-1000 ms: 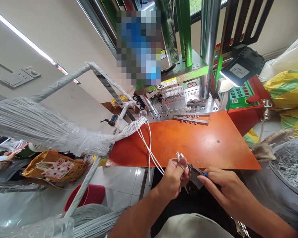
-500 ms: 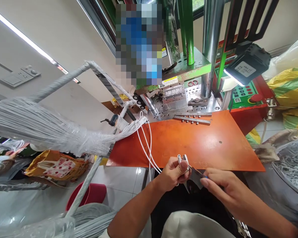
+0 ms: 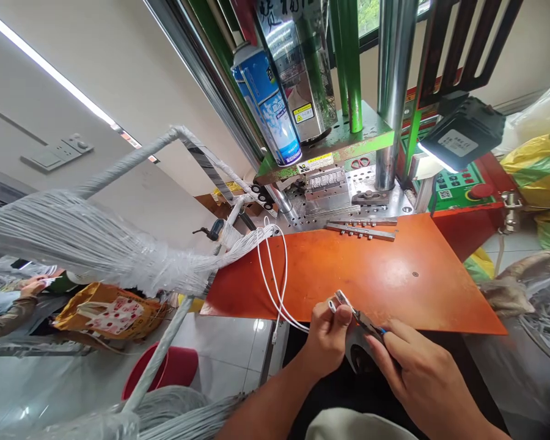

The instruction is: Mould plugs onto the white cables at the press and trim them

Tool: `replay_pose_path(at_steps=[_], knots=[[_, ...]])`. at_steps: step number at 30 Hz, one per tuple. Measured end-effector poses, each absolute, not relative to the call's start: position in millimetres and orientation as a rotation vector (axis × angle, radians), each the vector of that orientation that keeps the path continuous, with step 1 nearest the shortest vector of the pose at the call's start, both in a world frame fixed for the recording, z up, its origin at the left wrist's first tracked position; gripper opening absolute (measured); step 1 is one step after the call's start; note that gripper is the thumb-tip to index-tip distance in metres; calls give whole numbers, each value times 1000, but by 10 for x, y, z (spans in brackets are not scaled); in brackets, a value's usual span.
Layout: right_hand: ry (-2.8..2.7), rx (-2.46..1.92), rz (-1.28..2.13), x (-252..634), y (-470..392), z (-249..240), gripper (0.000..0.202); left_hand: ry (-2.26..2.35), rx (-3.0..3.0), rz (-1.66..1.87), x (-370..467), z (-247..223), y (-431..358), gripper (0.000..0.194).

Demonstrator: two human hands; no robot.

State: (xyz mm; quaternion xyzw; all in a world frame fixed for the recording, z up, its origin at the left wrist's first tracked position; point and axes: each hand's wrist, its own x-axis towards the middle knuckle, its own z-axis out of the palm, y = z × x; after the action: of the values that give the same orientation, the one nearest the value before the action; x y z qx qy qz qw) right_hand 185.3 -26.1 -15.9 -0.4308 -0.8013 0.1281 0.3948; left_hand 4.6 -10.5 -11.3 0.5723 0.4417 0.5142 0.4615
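My left hand (image 3: pixel 327 342) is closed around the ends of white cables (image 3: pixel 282 302), pinching them between thumb and fingers. White and metallic cable ends (image 3: pixel 340 297) stick out above the thumb. My right hand (image 3: pixel 419 360) grips a small pair of pliers (image 3: pixel 366 322) with dark jaws and a bit of blue on the handle. The tips of the pliers meet the cable ends beside my left thumb. Both hands are over my lap, at the front edge of the orange board (image 3: pixel 371 269).
A green press (image 3: pixel 355 110) stands behind the board, with a metal mould (image 3: pixel 327 192) on its bed. Toothed metal bars (image 3: pixel 362 231) lie on the board. A wrapped cable bundle (image 3: pixel 132 244) hangs at left; a red bucket (image 3: pixel 178 366) is below. A co-worker's hand (image 3: pixel 33 286) shows far left.
The pliers have come up, and their jaws now meet the cable ends at a steeper slant. My left hand has turned the cable ends slightly. The view has shifted a little.
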Motion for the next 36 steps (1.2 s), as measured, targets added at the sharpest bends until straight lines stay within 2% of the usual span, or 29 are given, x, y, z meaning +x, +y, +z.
replay_pose_path(at_steps=[4, 9, 12, 14, 16, 18, 23, 27, 31, 36], knots=[[-1946, -1049, 608, 1903, -228, -111, 44, 1080, 1178, 1234, 35, -17, -105, 49], [-1707, -969, 1596, 1990, -222, -131, 56, 824, 954, 1045, -74, 45, -22, 55], [-1366, -708, 2129, 1963, -266, -156, 64, 590, 833, 931, -90, 14, -15, 56], [-1113, -549, 2361, 1915, -302, -152, 66, 483, 763, 851, -74, -18, -21, 57], [-986, -495, 2442, 1874, -317, -139, 67, 460, 747, 842, -61, -46, -20, 58], [-1143, -583, 2290, 1863, -306, -124, 67, 530, 814, 920, -66, -61, -14, 57], [-1836, -1052, 1140, 1897, -267, -96, 51, 969, 1242, 1151, -83, -56, -73, 49], [-1916, -1131, 548, 1839, -293, -105, 42, 1260, 1556, 1295, 17, -58, -144, 42], [-1960, -1166, 310, 1779, -303, -113, 40, 1389, 1781, 1373, 109, -51, -133, 35], [-1987, -1194, 251, 1783, -315, -112, 41, 1436, 1935, 1378, 121, -47, -99, 31]])
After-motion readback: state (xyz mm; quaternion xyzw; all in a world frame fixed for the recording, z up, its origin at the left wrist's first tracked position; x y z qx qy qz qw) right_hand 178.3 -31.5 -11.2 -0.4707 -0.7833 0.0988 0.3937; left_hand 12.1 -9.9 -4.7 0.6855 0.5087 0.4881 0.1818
